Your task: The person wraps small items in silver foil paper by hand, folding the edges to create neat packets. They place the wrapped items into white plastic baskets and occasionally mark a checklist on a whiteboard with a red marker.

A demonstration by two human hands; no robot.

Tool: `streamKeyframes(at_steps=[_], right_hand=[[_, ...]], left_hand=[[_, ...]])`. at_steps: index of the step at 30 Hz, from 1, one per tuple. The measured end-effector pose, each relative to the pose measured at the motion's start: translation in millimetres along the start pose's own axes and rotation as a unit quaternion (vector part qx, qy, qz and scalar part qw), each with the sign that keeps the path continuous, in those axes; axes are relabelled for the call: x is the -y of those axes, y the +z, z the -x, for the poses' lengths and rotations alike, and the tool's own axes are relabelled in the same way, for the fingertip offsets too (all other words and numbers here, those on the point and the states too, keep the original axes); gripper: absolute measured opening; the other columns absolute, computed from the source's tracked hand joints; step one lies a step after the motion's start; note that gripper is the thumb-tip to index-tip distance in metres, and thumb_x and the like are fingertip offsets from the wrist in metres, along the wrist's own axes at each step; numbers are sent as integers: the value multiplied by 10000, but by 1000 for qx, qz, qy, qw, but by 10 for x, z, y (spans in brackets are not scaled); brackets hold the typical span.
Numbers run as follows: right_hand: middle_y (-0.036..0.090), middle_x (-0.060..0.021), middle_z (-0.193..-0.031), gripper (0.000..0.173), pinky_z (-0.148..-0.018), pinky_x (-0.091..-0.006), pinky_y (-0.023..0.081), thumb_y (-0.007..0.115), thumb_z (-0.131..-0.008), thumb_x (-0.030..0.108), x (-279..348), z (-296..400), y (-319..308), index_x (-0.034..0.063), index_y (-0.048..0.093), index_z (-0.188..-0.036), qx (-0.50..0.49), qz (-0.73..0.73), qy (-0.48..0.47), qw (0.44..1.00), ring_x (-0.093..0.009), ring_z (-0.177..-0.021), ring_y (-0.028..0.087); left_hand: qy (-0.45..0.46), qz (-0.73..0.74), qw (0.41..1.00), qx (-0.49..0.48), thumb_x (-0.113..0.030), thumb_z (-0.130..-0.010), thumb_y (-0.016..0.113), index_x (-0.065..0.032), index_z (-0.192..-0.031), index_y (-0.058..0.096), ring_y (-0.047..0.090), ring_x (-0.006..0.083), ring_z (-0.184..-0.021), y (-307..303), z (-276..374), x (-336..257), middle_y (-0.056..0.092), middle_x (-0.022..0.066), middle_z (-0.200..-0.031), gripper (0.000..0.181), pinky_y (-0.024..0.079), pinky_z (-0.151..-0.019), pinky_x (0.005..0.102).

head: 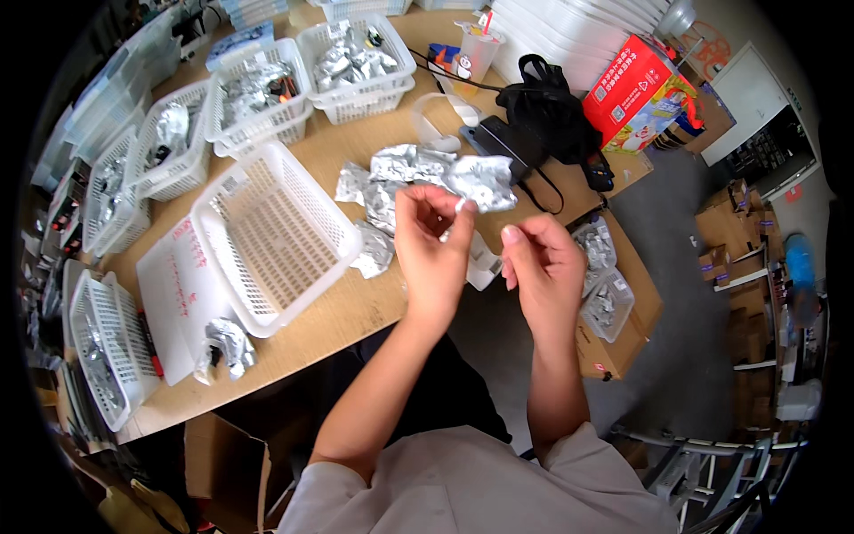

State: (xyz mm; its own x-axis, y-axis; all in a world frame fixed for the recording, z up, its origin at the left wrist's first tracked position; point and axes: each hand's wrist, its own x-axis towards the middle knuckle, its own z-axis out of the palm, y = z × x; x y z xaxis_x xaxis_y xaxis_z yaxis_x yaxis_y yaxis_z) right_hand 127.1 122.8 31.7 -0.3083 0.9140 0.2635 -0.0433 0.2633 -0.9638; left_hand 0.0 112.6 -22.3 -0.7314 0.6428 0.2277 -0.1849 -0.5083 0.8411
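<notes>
My left hand [434, 247] is raised over the table's front edge, thumb and fingertips pinched round a small white piece [460, 204] that I cannot identify. Just right of it, my right hand [548, 263] has its fingers curled with thumb against forefinger; whether anything is between them cannot be told. Behind the left hand lie crumpled silver foil pouches [407, 163], one of them [480, 180] close beyond its fingertips. A white plastic item [482, 261] lies partly hidden between the hands. An empty white perforated plastic basket [277, 237] stands to the left.
Baskets of foil pouches [260, 100] line the back left. A paper with red handwriting [183, 294] lies under the near basket, beside a foil piece [230, 347]. Behind stand a drink cup [477, 50], a black bag [550, 113] and a red box [627, 87]. A cardboard box [634, 294] holds plastic tubs at right.
</notes>
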Motion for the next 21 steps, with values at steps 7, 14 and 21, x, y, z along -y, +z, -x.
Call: streamKeyframes(at_steps=[7, 14, 21], right_hand=[[661, 13, -717, 178, -573, -229, 427, 854, -994, 61, 2, 65, 487, -23, 719, -913, -27, 82, -88, 992, -28, -653, 546], [665, 6, -717, 189, -572, -223, 425, 859, -991, 62, 105, 180, 596, -20, 707, -914, 15, 43, -58, 997, -25, -644, 540], [641, 13, -700, 209, -544, -219, 404, 854, -1002, 78, 17, 258, 689, -13, 691, -908, 5, 54, -79, 995, -19, -622, 517]], left_hand=[[-71, 73, 995, -3, 125, -957, 765, -48, -1203, 544, 711, 127, -989, -305, 325, -624, 750, 66, -1042, 374, 568, -900, 290], [-102, 137, 985, -3, 168, -950, 735, -56, -1180, 547, 724, 138, -988, -527, 356, -786, 765, 83, -1048, 373, 569, -914, 296], [-135, 192, 972, -7, 168, -944, 714, -77, -1119, 572, 724, 138, -984, -648, 400, -844, 759, 71, -1045, 333, 567, -923, 306]])
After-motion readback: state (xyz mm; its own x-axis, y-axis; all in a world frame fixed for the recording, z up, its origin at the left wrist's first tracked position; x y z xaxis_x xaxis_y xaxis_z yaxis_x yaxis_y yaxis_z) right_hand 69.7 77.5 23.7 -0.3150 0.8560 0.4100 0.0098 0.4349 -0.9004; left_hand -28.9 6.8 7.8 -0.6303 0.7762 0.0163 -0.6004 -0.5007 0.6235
